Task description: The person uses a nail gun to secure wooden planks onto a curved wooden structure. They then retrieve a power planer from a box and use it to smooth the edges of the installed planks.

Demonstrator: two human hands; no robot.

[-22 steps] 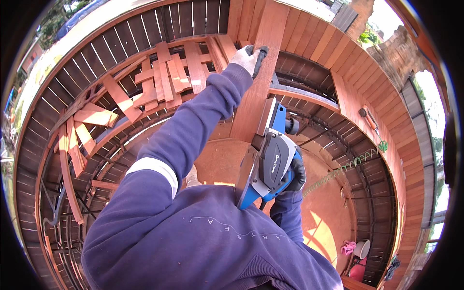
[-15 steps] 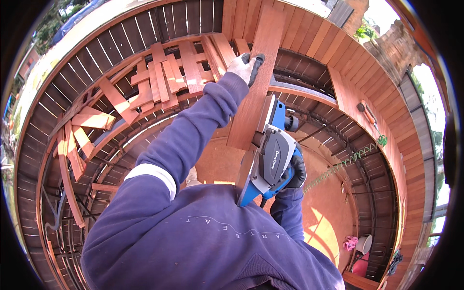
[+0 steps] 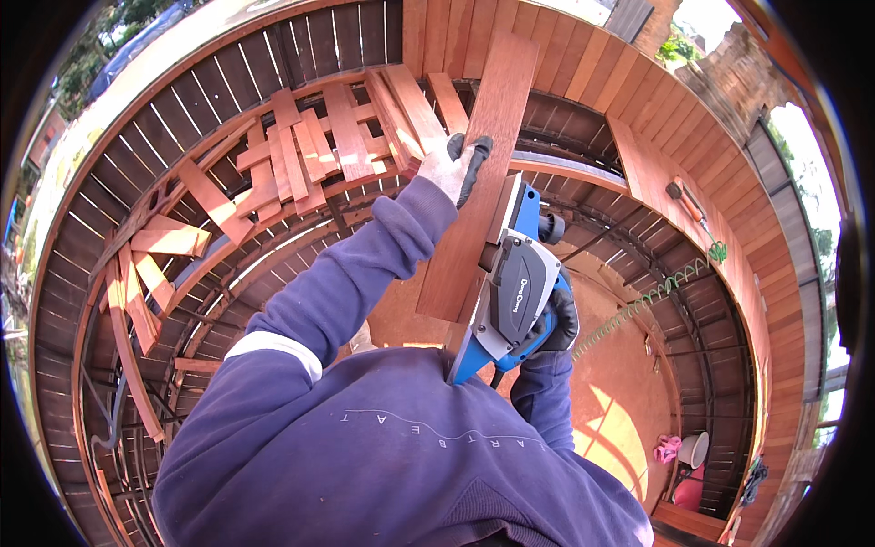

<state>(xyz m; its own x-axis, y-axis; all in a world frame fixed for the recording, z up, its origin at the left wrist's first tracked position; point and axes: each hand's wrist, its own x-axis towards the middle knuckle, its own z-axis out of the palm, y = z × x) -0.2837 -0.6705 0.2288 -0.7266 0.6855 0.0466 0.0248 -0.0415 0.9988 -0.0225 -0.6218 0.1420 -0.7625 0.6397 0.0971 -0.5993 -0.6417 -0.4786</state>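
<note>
My left hand (image 3: 458, 166), in a white glove with dark fingers, is closed around the edge of a long reddish-brown wooden board (image 3: 481, 196). The board slants away from me, its near end above my chest. Beside its right edge is a blue and grey electric hand planer (image 3: 517, 289), tilted on its side with its flat sole facing the board. Whether the sole touches the wood I cannot tell. A dark glove covers my right hand (image 3: 562, 319), which is wrapped around the planer's rear handle. The planer's back end lies close against my sweatshirt.
Several cut boards (image 3: 310, 150) lie loosely on the curved bench frame at left. A hammer (image 3: 690, 205) and a coiled green cord (image 3: 670, 284) are on the curved planks at right. A white bucket (image 3: 694, 449) stands by the lower right wall.
The board has slid toward me and slightly left, with my left hand still on it. The planer and my right hand have stayed almost in place.
</note>
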